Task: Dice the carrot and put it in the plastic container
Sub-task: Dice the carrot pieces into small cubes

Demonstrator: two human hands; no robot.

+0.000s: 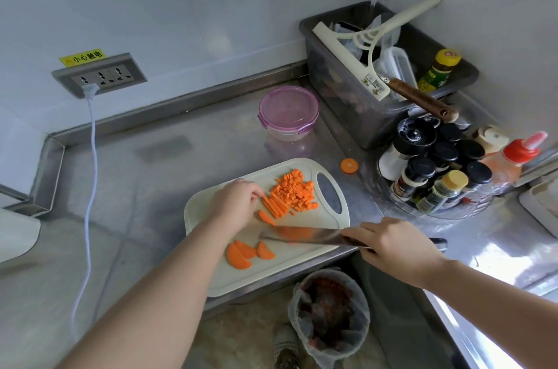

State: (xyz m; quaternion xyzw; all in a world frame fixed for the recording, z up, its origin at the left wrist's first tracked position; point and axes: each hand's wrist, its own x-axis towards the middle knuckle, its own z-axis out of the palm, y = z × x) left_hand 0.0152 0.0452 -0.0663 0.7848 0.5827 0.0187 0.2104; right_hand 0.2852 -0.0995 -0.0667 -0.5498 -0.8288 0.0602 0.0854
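Note:
A cream cutting board [317,219] lies at the counter's front edge. On it sit a heap of diced carrot [297,187], a bundle of carrot sticks [276,206] and a few half-round carrot slices [247,254]. My left hand [235,204] rests curled on the board, its fingertips touching the sticks. My right hand [395,245] grips the handle of a knife [302,235], whose blade lies flat across the board. The round plastic container [288,113] with a purple lid clipped on stands behind the board.
A carrot end piece [349,165] lies on the steel counter [151,187]. A rack of spice bottles [437,172] and a grey bin [377,115] of utensils stand at right. A lined waste bin [329,314] sits on the floor below. A white cable [90,175] hangs from the wall socket.

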